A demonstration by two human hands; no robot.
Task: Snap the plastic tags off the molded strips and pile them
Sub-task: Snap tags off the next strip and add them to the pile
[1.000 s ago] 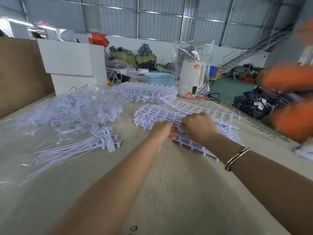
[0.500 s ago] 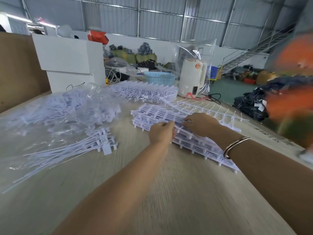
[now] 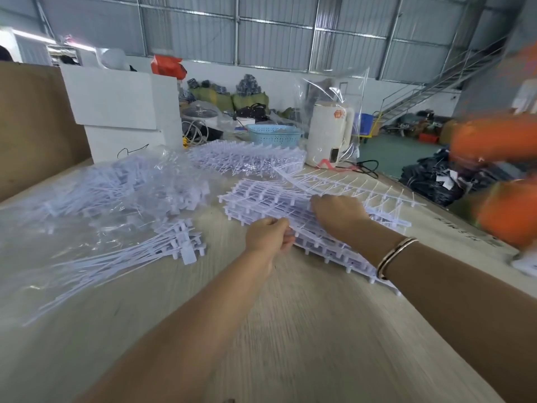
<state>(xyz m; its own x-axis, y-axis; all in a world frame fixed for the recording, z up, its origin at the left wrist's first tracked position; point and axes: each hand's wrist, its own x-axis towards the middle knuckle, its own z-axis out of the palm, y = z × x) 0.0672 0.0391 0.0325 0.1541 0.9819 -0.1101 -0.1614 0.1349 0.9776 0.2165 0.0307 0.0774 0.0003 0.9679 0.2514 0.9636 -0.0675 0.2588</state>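
Observation:
A stack of white molded strips [image 3: 261, 196] lies on the wooden table [image 3: 290, 330] ahead of me. My left hand [image 3: 267, 234] pinches the near edge of the top strip. My right hand [image 3: 338, 213] rests on the stack with its fingers curled around the same strip. A pile of loose snapped-off tags [image 3: 162, 248] with long thin tails lies to the left. An emptied strip frame [image 3: 348, 184] arches over the far side of the stack.
Clear plastic bags of tags [image 3: 96, 193] cover the table's left. Another heap of strips [image 3: 247, 155], a blue basket [image 3: 274, 135], a white kettle [image 3: 329, 135] and white boxes [image 3: 122, 112] stand at the back. A person in orange sleeves [image 3: 505, 175] works at the right.
My hands have shifted slightly toward me along the stack, and my left hand now grips the strip's edge. The view is tilted a bit lower. The orange sleeves keep moving.

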